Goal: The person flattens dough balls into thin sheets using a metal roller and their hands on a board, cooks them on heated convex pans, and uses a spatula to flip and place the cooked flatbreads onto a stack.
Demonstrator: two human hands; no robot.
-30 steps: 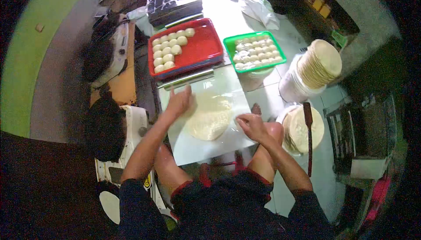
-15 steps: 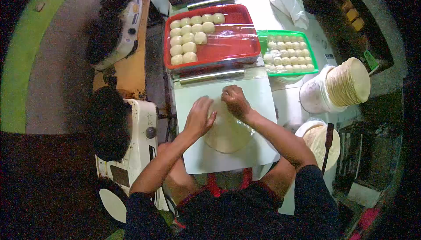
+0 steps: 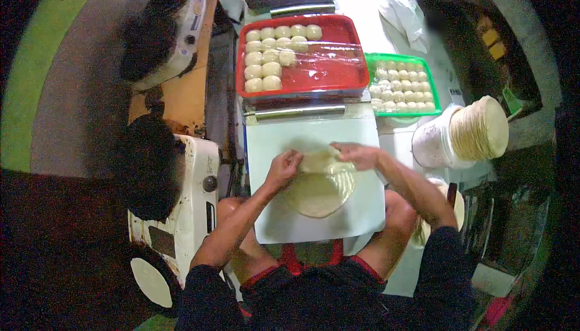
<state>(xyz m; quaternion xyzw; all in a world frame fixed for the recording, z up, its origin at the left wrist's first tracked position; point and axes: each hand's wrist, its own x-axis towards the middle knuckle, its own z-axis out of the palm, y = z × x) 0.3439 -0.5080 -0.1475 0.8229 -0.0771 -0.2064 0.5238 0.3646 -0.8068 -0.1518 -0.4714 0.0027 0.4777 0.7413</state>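
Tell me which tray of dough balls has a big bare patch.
The red tray: its right side shows bare red bottom, whereas rows of balls fill most of the smaller green tray.

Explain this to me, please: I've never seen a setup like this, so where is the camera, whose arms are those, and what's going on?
There is no machine at work here: these are a person's own bare hands. The one camera is worn on that person's head, looking forward and down, so the person's lap and arms appear at the bottom.

In front of the lap lies a white board, with a thin, pale dough sheet on it. The left hand and right hand hold its far part, lifted between them, while the near part lies on the board.

Beyond is a red tray partly filled with dough balls. Right of it, a green tray holds more balls.
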